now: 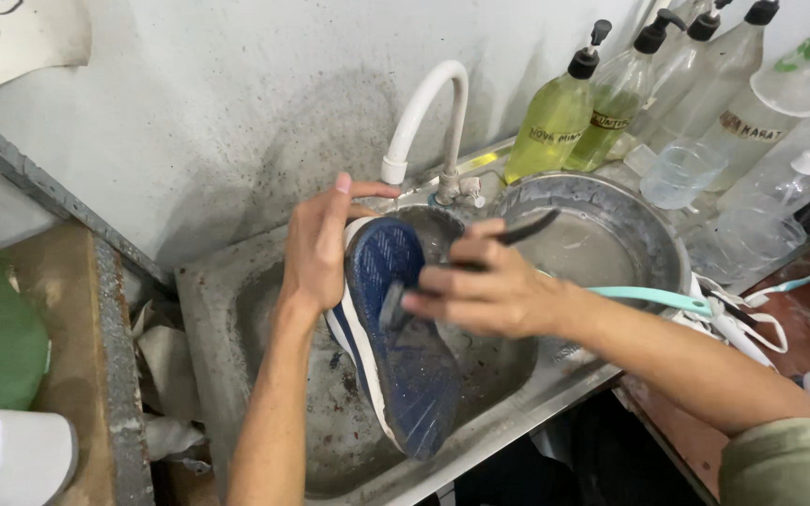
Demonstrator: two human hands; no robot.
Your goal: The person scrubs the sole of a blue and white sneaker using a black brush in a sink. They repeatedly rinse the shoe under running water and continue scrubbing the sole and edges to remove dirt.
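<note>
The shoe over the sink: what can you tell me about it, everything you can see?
The shoe is a sneaker with a dark blue ribbed sole and white sides, turned sole-up and tilted over the steel sink. It looks wet. The left hand grips its upper end; the right hand presses a dark-handled brush against the sole.

Stained grey wall [236,103], steel sink [208,309], wooden counter [58,309]

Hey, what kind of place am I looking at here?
Likely a shoe-cleaning workstation. The left hand holds a blue-soled shoe over a steel sink, the right hand holds a brush against its sole, and pump bottles line the wall.
</note>
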